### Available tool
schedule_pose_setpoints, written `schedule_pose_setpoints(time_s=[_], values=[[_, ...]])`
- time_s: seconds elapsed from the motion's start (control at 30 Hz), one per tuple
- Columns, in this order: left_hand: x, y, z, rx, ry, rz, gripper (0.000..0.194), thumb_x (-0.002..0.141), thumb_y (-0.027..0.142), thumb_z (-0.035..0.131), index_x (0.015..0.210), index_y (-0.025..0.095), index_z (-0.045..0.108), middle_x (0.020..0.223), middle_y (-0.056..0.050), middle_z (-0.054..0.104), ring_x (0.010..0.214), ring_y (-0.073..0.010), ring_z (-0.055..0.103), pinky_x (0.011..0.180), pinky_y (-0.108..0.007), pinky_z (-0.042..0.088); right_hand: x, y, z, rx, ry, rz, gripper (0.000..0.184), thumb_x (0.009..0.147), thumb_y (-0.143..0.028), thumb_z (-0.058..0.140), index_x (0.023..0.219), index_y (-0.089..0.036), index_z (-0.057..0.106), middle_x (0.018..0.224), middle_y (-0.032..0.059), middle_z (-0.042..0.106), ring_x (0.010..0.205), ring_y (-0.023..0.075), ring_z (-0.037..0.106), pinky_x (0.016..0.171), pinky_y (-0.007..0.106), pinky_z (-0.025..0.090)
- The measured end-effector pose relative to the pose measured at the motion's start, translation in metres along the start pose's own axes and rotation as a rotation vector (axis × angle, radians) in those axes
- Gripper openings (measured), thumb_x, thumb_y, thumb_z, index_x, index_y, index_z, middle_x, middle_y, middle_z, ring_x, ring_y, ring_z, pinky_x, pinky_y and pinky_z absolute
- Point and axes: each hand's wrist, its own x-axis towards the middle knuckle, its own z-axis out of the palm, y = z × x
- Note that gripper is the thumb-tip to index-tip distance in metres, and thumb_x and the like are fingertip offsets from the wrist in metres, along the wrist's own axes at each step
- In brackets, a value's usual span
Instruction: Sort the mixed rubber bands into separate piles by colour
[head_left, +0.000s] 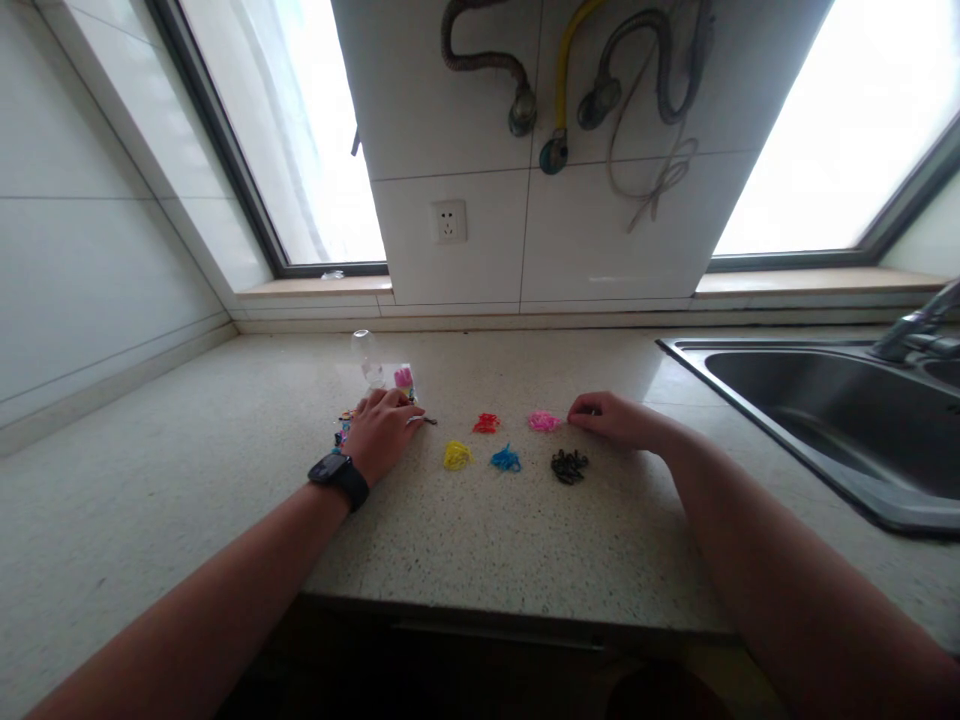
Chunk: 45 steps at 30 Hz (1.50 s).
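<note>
My left hand (381, 432), wearing a black watch, is over a mixed heap of small coloured bits (341, 430) and hides most of it. Its fingers are bent together, and a small dark piece (430, 421) sticks out by the thumb side. My right hand (604, 418) pinches at the edge of a pile of pink elastic bands (543, 421). Between the hands lie piles of red bands (486, 423), yellow bands (456, 456) and blue bands (506, 459). Nearer to me is a pile of small black pieces (569, 466), perhaps clips.
Behind my left hand stand a clear plastic bottle or jar (365, 355) and a small card with a pink print (404, 378). A steel sink (795, 352) with a faucet (919, 325) is set into the speckled counter (480, 550) at right. A tiled wall with a socket (449, 221) rises behind.
</note>
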Motion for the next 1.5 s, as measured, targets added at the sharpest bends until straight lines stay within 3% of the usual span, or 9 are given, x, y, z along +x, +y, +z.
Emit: schedule_pose_setpoints(time_s=[0.57, 0.73, 0.93, 1.2, 1.37, 1.5], values=[[0.001, 0.021, -0.014, -0.014, 0.045, 0.005, 0.016, 0.093, 0.032, 0.06, 0.094, 0.026, 0.074, 0.1, -0.007, 0.064, 0.101, -0.0265, 0.05, 0.088, -0.043, 0.042, -0.002, -0.005, -0.001, -0.028, -0.002, -0.005, 0.03, 0.087, -0.042, 0.057, 0.096, -0.016, 0.071, 0.094, 0.0102, 0.073, 0.081, 0.0211, 0.063, 0.072, 0.032, 0.046], [-0.006, 0.06, -0.037, -0.132, 0.068, 0.152, 0.015, 0.095, 0.031, 0.059, 0.096, 0.024, 0.073, 0.098, -0.006, 0.062, 0.098, -0.0239, 0.05, 0.093, -0.044, 0.041, -0.004, -0.011, -0.002, -0.047, 0.005, 0.007, 0.028, 0.087, -0.039, 0.056, 0.095, -0.016, 0.071, 0.092, 0.0094, 0.073, 0.08, 0.0206, 0.063, 0.072, 0.031, 0.046], [0.0, 0.121, -0.054, -0.214, -0.048, 0.346, 0.012, 0.094, 0.028, 0.061, 0.097, 0.022, 0.07, 0.104, -0.006, 0.06, 0.103, -0.0246, 0.048, 0.09, -0.042, 0.041, -0.001, -0.007, 0.0, -0.065, 0.019, 0.002, 0.026, 0.087, -0.037, 0.056, 0.094, -0.017, 0.071, 0.091, 0.0085, 0.073, 0.08, 0.0198, 0.064, 0.072, 0.031, 0.045], [0.037, 0.174, -0.031, -0.158, -0.072, 0.504, 0.017, 0.094, 0.033, 0.06, 0.09, 0.018, 0.069, 0.103, -0.01, 0.06, 0.102, -0.0256, 0.047, 0.086, -0.042, 0.04, -0.002, -0.006, 0.002, -0.061, 0.054, -0.04, 0.025, 0.087, -0.037, 0.057, 0.092, -0.017, 0.072, 0.09, 0.0072, 0.074, 0.079, 0.0187, 0.063, 0.072, 0.029, 0.045], [0.045, 0.187, -0.011, -0.1, -0.08, 0.533, 0.018, 0.094, 0.033, 0.062, 0.088, 0.017, 0.068, 0.098, -0.009, 0.062, 0.103, -0.0263, 0.049, 0.084, -0.041, 0.041, -0.003, -0.008, 0.001, -0.072, 0.048, -0.025, 0.024, 0.086, -0.034, 0.057, 0.092, -0.017, 0.072, 0.089, 0.0073, 0.074, 0.079, 0.0185, 0.063, 0.071, 0.028, 0.044], [0.046, 0.187, -0.008, -0.104, -0.081, 0.523, 0.018, 0.094, 0.033, 0.062, 0.089, 0.017, 0.069, 0.097, -0.008, 0.062, 0.102, -0.0262, 0.05, 0.083, -0.041, 0.041, -0.002, -0.007, 0.002, -0.085, 0.049, -0.035, 0.024, 0.087, -0.034, 0.056, 0.092, -0.017, 0.072, 0.089, 0.0072, 0.074, 0.078, 0.0181, 0.063, 0.07, 0.028, 0.044]])
